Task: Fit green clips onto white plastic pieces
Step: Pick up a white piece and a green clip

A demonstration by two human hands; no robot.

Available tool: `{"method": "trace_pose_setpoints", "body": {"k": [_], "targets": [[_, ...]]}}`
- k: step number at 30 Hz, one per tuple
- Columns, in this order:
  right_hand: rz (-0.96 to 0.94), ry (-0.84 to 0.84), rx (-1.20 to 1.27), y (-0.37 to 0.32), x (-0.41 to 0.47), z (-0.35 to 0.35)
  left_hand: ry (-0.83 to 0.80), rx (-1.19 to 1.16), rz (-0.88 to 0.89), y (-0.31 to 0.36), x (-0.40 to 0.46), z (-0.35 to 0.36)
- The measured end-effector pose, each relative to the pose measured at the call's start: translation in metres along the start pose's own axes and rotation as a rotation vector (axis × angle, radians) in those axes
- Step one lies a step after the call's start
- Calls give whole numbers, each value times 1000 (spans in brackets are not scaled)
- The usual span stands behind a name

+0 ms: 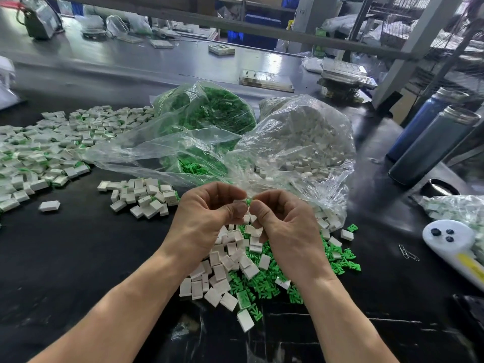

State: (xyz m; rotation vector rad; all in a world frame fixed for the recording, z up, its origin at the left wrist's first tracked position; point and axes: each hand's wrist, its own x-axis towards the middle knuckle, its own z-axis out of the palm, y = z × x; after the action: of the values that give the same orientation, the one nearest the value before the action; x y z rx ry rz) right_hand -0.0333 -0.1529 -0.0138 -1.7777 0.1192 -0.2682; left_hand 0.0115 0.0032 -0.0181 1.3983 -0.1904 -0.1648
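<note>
Near the tabletop's (pixel 78 258) front edge, a mixed heap: white plastic pieces (pixel 222 273) piled over loose green clips (pixel 264 284), with more clips (pixel 345 258) trailing off toward the right edge. Just above that heap, held off the surface, left hand (pixel 207 218) and right hand (pixel 282 226) brought together fingertip to fingertip, both with fingers curled. Pinched between them, a small green clip (pixel 248 202), only a sliver showing; a bit of white piece (pixel 237 202) peeks out at the left hand's fingertips, most of it hidden, so cannot tell how far the two are joined.

Left of the hands, a small cluster of white pieces (pixel 144 197) and one stray piece (pixel 49 205) lying apart from it. Further toward the left edge, a broad spread of white pieces with green showing at their edges (pixel 39 153).

Behind the hands, at the middle of the tabletop, two clear plastic bags side by side with mouths sagging open toward the front: bag of green clips (pixel 207 113) on the left, bag of white pieces (pixel 306 137) on the right, touching each other.

Toward the right edge, paper clips (pixel 408 254), a white handheld device with dark buttons (pixel 450 239), a smaller clear bag of parts (pixel 455 208), a dark round lid (pixel 440 188), and two tall dark bottles (pixel 432 142) standing side by side.

Along the far edge, flat trays (pixel 264 78), a stack of trays (pixel 343 74), and blurred clutter beyond.
</note>
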Motion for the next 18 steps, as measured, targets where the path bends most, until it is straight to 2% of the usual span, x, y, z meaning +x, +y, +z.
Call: {"method": "trace_pose_setpoints", "body": {"k": [5, 13, 18], "targets": [[25, -48, 29, -1, 1, -4, -13, 72, 30, 1, 0, -2], [170, -74, 404, -2, 3, -3, 2, 49, 71, -2, -1, -1], [247, -87, 539, 0, 5, -1, 10, 61, 122, -3, -4, 1]]}}
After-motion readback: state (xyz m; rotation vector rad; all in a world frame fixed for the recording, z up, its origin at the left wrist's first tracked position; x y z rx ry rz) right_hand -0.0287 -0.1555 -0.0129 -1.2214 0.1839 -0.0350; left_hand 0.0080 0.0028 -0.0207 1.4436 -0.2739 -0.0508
